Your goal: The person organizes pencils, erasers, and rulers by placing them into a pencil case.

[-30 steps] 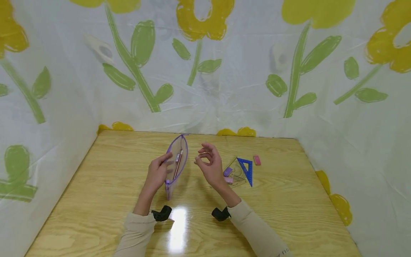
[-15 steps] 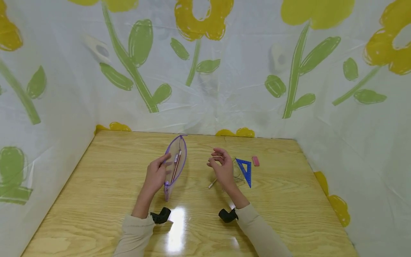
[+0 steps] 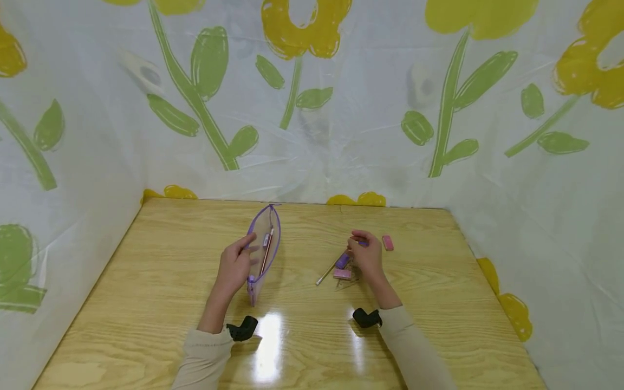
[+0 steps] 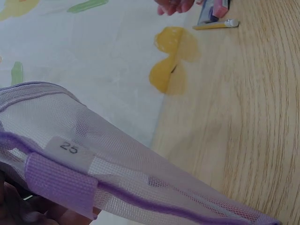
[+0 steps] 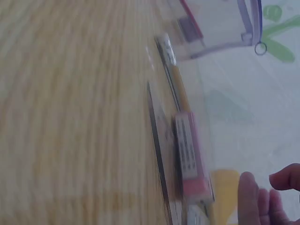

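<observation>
My left hand [image 3: 234, 268] grips one side of a pale mesh pencil pouch [image 4: 117, 150] with purple edging, its mouth unzipped. Inside lie a dark red pencil [image 3: 266, 252] and a small eraser [image 3: 266, 240]. My right hand [image 3: 369, 260] hovers over the stationery pile, thumb and fingers apart with nothing between them in the right wrist view. Beneath it, a blue set square [image 3: 363, 244] is mostly hidden. Beside that hand lie a purple eraser [image 3: 343, 261], a pink eraser [image 5: 190, 150] and a yellowish pencil [image 3: 325, 274] with a white end.
Another pink eraser [image 3: 387, 242] lies right of the pile. A clear set square [image 3: 345, 284] shows partly below the erasers. The wooden table [image 3: 195, 260] meets white flower-printed sheeting [image 3: 370, 135] at the back and both sides.
My right hand has moved right, away from the pouch and over the blue set square, uncovering the pencil and the two nearer erasers. My left hand keeps holding the pouch.
</observation>
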`<action>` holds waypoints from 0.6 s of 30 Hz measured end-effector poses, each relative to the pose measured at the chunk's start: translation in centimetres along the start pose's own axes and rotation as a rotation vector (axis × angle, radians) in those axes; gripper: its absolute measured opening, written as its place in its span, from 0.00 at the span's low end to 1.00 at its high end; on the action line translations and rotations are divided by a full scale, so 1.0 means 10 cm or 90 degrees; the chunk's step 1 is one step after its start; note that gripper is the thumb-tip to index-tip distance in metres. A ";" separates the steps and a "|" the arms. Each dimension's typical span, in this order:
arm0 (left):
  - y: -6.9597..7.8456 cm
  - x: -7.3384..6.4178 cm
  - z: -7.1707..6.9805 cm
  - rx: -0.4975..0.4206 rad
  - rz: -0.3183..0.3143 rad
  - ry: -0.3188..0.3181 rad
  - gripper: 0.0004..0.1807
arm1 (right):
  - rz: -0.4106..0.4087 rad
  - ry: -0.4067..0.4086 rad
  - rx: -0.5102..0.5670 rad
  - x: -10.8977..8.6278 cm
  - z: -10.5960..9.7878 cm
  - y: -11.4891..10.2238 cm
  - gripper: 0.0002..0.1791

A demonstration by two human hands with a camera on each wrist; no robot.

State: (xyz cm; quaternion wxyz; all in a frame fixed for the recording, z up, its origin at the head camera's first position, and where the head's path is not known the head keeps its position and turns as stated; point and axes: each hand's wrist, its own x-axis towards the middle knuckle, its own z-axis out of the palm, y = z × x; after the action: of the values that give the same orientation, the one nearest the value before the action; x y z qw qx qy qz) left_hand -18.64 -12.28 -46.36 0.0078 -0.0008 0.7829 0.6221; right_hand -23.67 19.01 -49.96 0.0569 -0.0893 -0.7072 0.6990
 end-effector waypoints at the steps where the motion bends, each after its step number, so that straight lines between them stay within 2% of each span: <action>1: 0.00 0.00 0.00 0.000 -0.001 0.000 0.27 | 0.007 0.000 -0.013 0.02 -0.03 0.01 0.19; 9: 0.01 0.02 0.02 0.010 -0.003 -0.002 0.26 | 0.017 -0.022 -0.095 0.11 -0.20 0.05 0.18; 18: 0.02 0.03 0.01 0.018 -0.006 -0.008 0.26 | 0.097 -0.056 -0.143 0.14 -0.26 0.03 0.22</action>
State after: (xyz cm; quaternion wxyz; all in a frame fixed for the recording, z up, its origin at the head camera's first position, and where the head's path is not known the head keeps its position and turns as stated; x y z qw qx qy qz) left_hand -18.96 -12.10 -46.20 0.0155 -0.0006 0.7916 0.6108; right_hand -24.54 21.84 -50.26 -0.0376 -0.1181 -0.7739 0.6211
